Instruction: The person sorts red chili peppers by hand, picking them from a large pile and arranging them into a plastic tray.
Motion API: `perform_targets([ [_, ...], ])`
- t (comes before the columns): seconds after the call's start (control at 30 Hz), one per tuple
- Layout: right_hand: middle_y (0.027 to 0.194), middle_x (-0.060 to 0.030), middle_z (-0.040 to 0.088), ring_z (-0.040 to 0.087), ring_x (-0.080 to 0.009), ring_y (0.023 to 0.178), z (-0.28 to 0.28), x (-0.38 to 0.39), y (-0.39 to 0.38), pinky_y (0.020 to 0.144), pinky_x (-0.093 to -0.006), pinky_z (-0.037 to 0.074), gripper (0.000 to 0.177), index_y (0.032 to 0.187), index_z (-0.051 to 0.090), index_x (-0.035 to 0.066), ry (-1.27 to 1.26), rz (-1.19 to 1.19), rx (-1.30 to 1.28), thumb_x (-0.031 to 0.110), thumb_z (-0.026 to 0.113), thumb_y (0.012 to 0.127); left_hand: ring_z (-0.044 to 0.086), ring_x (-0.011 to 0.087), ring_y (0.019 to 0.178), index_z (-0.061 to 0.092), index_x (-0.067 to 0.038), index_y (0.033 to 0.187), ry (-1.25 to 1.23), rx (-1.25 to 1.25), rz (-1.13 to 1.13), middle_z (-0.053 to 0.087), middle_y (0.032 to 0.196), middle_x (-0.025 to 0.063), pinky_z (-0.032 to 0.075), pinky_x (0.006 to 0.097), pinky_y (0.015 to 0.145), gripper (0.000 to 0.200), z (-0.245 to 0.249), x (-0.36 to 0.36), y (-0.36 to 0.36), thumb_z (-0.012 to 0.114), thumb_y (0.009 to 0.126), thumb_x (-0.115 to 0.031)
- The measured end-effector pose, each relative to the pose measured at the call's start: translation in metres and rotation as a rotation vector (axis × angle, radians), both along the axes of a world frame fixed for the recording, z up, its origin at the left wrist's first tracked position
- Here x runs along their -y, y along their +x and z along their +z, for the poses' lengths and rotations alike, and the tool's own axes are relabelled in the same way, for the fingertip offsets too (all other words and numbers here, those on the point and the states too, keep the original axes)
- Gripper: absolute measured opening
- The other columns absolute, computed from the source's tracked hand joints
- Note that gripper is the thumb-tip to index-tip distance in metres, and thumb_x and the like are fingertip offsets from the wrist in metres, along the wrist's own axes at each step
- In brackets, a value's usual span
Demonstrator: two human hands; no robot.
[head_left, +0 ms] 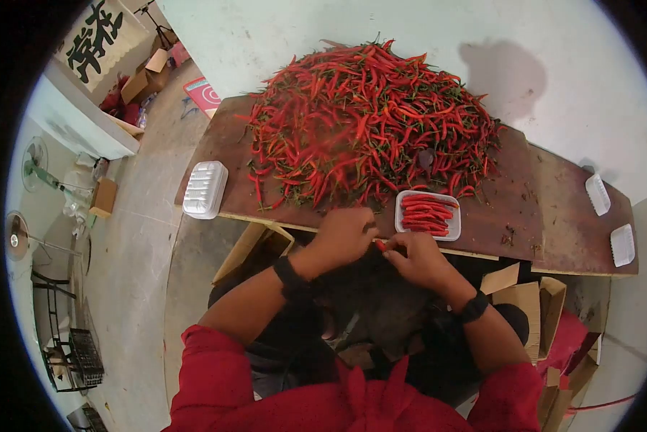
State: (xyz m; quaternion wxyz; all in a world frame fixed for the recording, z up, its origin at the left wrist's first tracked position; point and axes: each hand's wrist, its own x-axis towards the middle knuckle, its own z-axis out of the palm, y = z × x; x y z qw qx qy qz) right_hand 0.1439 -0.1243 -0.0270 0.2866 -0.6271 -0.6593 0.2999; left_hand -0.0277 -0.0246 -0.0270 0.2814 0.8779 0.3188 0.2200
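My right hand (418, 258) pinches a red chili pepper (380, 245) between thumb and fingers, just in front of the table's edge. Close beside it, my left hand (344, 234) has its fingers curled together near the pepper's other end; what they hold, if anything, is hidden. Just beyond my hands is a white plastic tray (398, 225) with several red chilies (428, 214) laid side by side in it. A large heap of red chilies with green stems (381, 122) covers much of the brown table (507, 216).
A stack of white trays (205, 189) stands at the table's left end. Two more white trays (598, 194) (622, 245) lie at the far right. Cardboard boxes (518, 304) sit under the table. A wall (575, 79) rises behind the heap.
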Motion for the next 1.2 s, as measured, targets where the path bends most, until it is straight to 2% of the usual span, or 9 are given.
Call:
perform_targets([
  [0.1, 0.077, -0.0187, 0.064, 0.062, -0.0363, 0.077, 0.010, 0.004, 0.012, 0.068, -0.0446, 0.047, 0.023, 0.088, 0.068, 0.004, -0.085, 0.062, 0.045, 0.024, 0.063, 0.079, 0.059, 0.0381, 0.070, 0.061, -0.007, 0.076, 0.129, -0.327, -0.122, 0.061, 0.070, 0.0148, 0.047, 0.0444, 0.063, 0.016, 0.016, 0.000, -0.006, 0.067, 0.074, -0.021],
  [0.17, 0.078, -0.0169, 0.065, 0.064, -0.0305, 0.076, 0.019, 0.005, 0.021, 0.069, -0.0365, 0.048, 0.018, 0.089, 0.068, 0.001, -0.143, 0.007, 0.097, 0.014, 0.065, 0.078, 0.060, 0.0360, 0.076, 0.059, -0.007, 0.080, -0.056, -0.656, -0.286, 0.060, 0.073, 0.0140, 0.047, 0.0452, 0.067, 0.018, 0.038, 0.005, -0.005, 0.069, 0.073, -0.019],
  [0.2, 0.078, -0.0169, 0.065, 0.064, -0.0305, 0.076, 0.022, 0.005, 0.025, 0.069, -0.0365, 0.048, 0.018, 0.089, 0.068, 0.001, -0.144, 0.005, 0.096, 0.014, 0.065, 0.078, 0.060, 0.0360, 0.076, 0.059, -0.007, 0.080, -0.057, -0.657, -0.289, 0.060, 0.073, 0.0140, 0.047, 0.0452, 0.067, 0.018, 0.031, 0.006, -0.004, 0.069, 0.073, -0.019],
  [0.27, 0.081, -0.0168, 0.067, 0.065, -0.0300, 0.078, 0.025, 0.005, 0.031, 0.071, -0.0368, 0.049, 0.018, 0.090, 0.069, 0.001, -0.108, 0.068, 0.189, 0.014, 0.065, 0.078, 0.059, 0.0345, 0.082, 0.058, -0.009, 0.088, 0.063, -0.144, -0.309, 0.060, 0.083, 0.0127, 0.047, 0.0444, 0.069, 0.021, 0.011, 0.009, -0.001, 0.069, 0.071, -0.015],
  [0.47, 0.086, -0.0165, 0.067, 0.064, -0.0306, 0.082, 0.013, 0.006, 0.037, 0.072, -0.0369, 0.049, 0.020, 0.092, 0.069, 0.001, -0.112, 0.138, 0.164, 0.011, 0.063, 0.077, 0.058, 0.0336, 0.085, 0.058, -0.009, 0.093, 0.086, 0.012, -0.420, 0.058, 0.089, 0.0109, 0.048, 0.0417, 0.071, 0.023, 0.018, 0.016, 0.022, 0.068, 0.072, -0.011],
  [0.7, 0.085, -0.0163, 0.066, 0.064, -0.0317, 0.081, 0.020, 0.009, 0.055, 0.072, -0.0391, 0.050, 0.019, 0.092, 0.069, 0.004, -0.122, 0.138, 0.132, 0.011, 0.063, 0.075, 0.058, 0.0335, 0.082, 0.058, -0.007, 0.091, 0.071, 0.050, -0.476, 0.055, 0.084, 0.0117, 0.047, 0.0423, 0.070, 0.018, 0.009, 0.018, 0.036, 0.066, 0.076, -0.010],
  [0.77, 0.084, -0.0157, 0.066, 0.062, -0.0361, 0.080, 0.018, 0.008, 0.072, 0.072, -0.0458, 0.049, 0.018, 0.086, 0.070, 0.009, 0.007, -0.042, 0.268, 0.021, 0.059, 0.077, 0.058, 0.0333, 0.080, 0.057, -0.006, 0.090, 0.059, -0.085, -0.324, 0.056, 0.084, 0.0123, 0.047, 0.0421, 0.068, 0.016, 0.016, 0.016, 0.038, 0.066, 0.076, -0.010],
  [0.87, 0.082, -0.0151, 0.065, 0.062, -0.0344, 0.078, 0.017, 0.006, 0.091, 0.070, -0.0457, 0.050, 0.014, 0.081, 0.068, 0.010, 0.068, -0.094, 0.436, 0.021, 0.060, 0.075, 0.058, 0.0331, 0.079, 0.056, -0.006, 0.089, 0.070, -0.051, -0.277, 0.056, 0.084, 0.0126, 0.047, 0.0419, 0.067, 0.016, 0.013, 0.009, 0.040, 0.066, 0.077, -0.010],
  [1.2, 0.082, -0.0106, 0.064, 0.062, -0.0315, 0.080, -0.013, -0.008, 0.082, 0.071, -0.0447, 0.049, 0.010, 0.081, 0.066, 0.011, 0.031, 0.037, 0.569, 0.018, 0.065, 0.073, 0.059, 0.0339, 0.076, 0.054, -0.004, 0.089, 0.064, -0.043, -0.232, 0.056, 0.082, 0.0151, 0.047, 0.0423, 0.066, 0.016, -0.003, 0.003, 0.053, 0.063, 0.076, -0.006],
])
